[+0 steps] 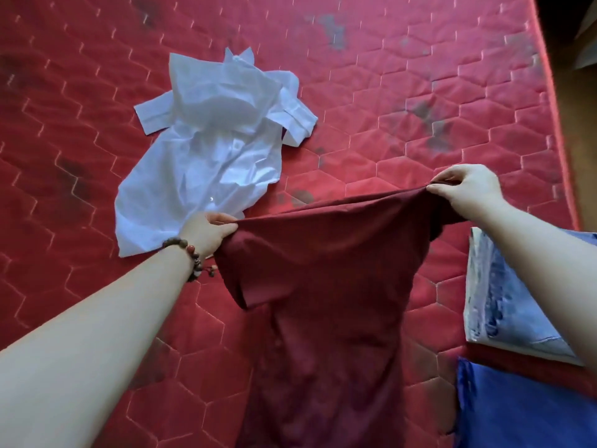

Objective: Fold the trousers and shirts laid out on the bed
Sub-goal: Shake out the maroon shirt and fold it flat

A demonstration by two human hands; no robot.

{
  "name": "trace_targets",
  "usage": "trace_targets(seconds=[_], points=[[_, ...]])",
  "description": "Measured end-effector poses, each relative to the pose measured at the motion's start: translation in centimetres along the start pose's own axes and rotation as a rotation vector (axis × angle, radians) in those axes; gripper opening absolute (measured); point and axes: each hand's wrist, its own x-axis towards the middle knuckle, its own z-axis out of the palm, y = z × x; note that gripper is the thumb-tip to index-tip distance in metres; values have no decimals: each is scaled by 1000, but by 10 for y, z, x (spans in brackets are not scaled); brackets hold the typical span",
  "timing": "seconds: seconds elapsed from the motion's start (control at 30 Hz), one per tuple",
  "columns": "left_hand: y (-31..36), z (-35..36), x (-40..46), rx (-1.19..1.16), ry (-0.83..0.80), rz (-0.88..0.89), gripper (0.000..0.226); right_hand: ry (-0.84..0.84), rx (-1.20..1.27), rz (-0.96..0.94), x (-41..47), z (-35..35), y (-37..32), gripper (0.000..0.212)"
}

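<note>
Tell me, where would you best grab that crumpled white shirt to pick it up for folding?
Probably at the shoulders, one hand each side of the collar at the far end of the white shirt, reaching over from above. Its short sleeves spread out there, so the body would hang straight, like the maroon shirt now held.

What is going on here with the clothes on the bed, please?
A person is holding a maroon T-shirt stretched above the red mattress, the left hand and right hand each pinching one end of its top edge. A crumpled white shirt lies unfolded beyond it. Two folded items, one pale blue and white and one bright blue, sit at the right.
</note>
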Motion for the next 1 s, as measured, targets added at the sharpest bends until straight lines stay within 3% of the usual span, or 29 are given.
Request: trace_targets(seconds=[0.13,0.27,0.4,0.47,0.63,0.8,0.9,1.0], points=[[-10,24,62,105,119,15,6,-4,-62,-30,61,52,21,15],[-15,61,78,274,326,54,27,-45,-188,14,83,92,45,51],[-14,130,57,470,262,499,22,38,-235,-192,66,123,67,48],[-13,167,56,539,211,610,25,61,-235,-288,57,139,75,40],[-4,213,93,746,190,570,45,99,-223,-433,75,158,73,28],[5,223,121,1016,134,612,37,-104,-508,-438,104,160,64,40],[9,223,126,992,144,614,29,-122,-671,-444,112,157,63,38],[22,223,133,884,204,579,27,-13,-706,-442,118,157,53,40]])
